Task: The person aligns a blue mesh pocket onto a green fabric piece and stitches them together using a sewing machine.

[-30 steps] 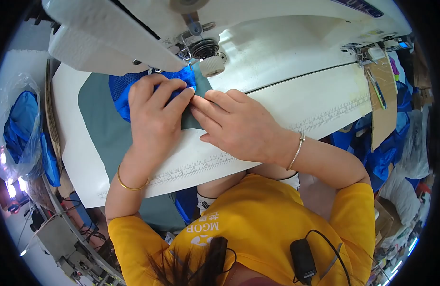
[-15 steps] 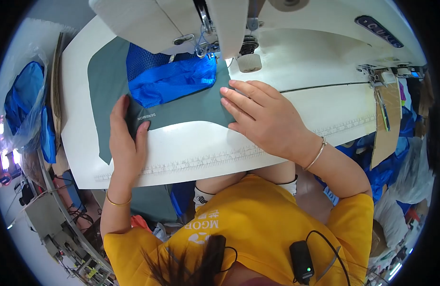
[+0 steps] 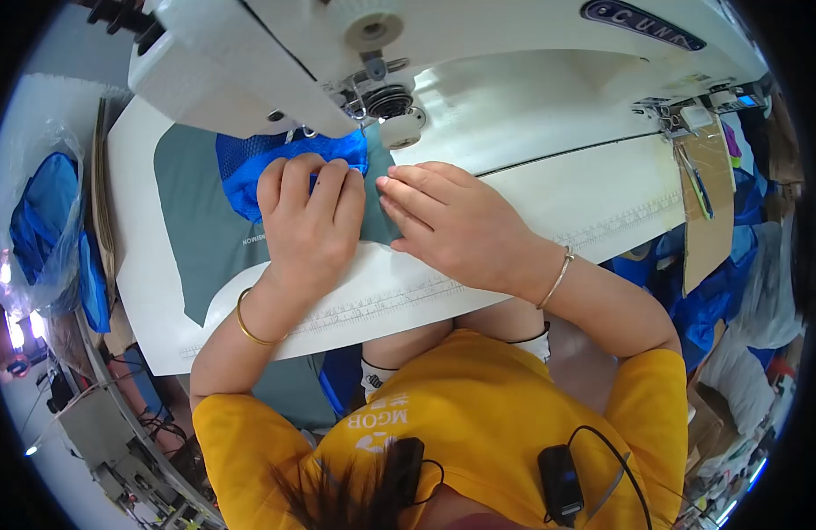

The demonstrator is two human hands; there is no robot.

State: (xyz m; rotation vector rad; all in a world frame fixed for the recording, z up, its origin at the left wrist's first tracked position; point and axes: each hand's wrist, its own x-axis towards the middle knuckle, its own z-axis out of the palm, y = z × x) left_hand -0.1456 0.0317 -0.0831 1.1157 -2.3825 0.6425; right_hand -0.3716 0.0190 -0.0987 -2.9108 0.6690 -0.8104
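My left hand lies flat on the blue fabric piece, its fingers bent a little and side by side, pressing the cloth down. Beneath the blue piece is a grey-green fabric panel with small white lettering. My right hand rests with outstretched fingers, the tips on the right edge of the grey-green panel. Just beyond the fingertips is the sewing machine head; its needle area touches the top edge of the blue piece. The palms' undersides are hidden.
A printed ruler runs along the front of the white table. A cardboard piece with pens hangs at the right. Blue fabric in a clear bag is at the left; more blue fabric lies low at the right.
My left hand has moved from the grey-green panel's lower left up and right onto the blue piece. My right hand stays near the panel's right edge. The camera view has shifted.
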